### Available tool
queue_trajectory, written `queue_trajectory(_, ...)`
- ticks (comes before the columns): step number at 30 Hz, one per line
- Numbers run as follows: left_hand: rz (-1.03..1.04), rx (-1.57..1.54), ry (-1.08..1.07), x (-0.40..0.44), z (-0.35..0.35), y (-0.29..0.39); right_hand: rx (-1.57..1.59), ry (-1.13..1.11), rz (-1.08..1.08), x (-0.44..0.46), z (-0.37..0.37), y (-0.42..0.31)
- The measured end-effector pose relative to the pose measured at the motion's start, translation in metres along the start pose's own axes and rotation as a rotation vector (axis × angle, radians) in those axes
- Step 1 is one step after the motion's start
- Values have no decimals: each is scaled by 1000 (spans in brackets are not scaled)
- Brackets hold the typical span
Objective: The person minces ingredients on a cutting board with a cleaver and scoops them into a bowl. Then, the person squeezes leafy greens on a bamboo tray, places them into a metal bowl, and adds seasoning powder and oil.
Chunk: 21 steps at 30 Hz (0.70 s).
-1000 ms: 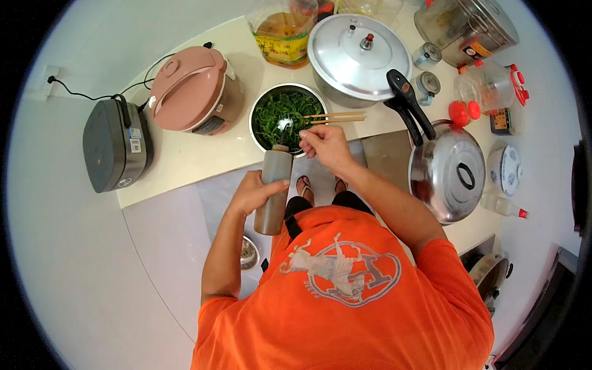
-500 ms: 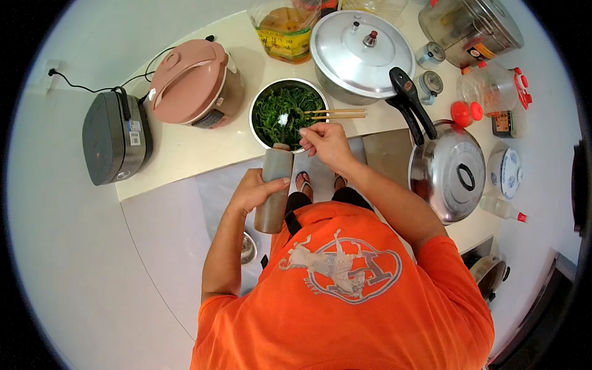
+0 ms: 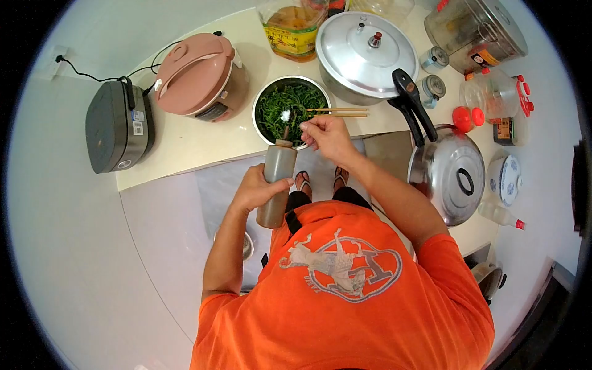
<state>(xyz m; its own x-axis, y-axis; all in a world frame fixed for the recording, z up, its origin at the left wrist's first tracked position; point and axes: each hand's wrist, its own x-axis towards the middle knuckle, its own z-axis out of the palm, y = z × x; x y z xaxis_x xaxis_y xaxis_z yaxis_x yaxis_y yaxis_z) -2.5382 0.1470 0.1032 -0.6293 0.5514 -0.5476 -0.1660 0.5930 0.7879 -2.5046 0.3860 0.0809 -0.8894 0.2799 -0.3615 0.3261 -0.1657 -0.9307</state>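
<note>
My left hand is wrapped round a grey-brown squeeze bottle, whose nozzle points over the near rim of a metal bowl. Dark green shredded vegetables fill the bowl, with a small white heap on top. Two wooden chopsticks rest over the bowl's right side. My right hand is at the bowl's lower right edge, with thumb and fingertips pinched together; what they hold, if anything, is too small to tell.
A pink cooker and a dark grey appliance stand left. Behind are an oil jug and a pressure cooker. Rightward are a lidded steel pot, small jars, red-lidded containers and a glass bottle.
The camera view has shifted slightly, moving the counter items a little up and right. The dark liquid by the nozzle looks less extended over the vegetables. Both hands keep nearly the same pose.
</note>
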Motion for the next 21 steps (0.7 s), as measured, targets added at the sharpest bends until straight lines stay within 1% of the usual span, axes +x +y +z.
queue_trajectory(3, 47, -30, -15, -1, 3, 4, -38, -36, -43, -2, -3, -15)
queue_trajectory(6, 130, 34, 8, -7, 6, 14, -59, -72, -72, -2, -8, -21)
queue_trajectory(9, 259, 51, 35, -10, 13, 17, -83, -106, -136, -8, -12, -33)
queue_trajectory(11, 259, 62, 35, -9, 16, 19, -131, -119, -164, -19, -15, -52)
queue_trajectory(14, 272, 112, 38, -11, 24, 33, -111, -154, -264, -25, -25, -51)
queue_trajectory(17, 312, 172, 20, -13, 27, 58, -113, -171, -233, -35, -41, -61)
queue_trajectory(20, 344, 293, 1, -8, 39, 72, -172, -152, -358, -46, -60, -67)
queue_trajectory(21, 361, 346, -3, -5, 44, 77, -105, -173, -273, -55, -67, -76)
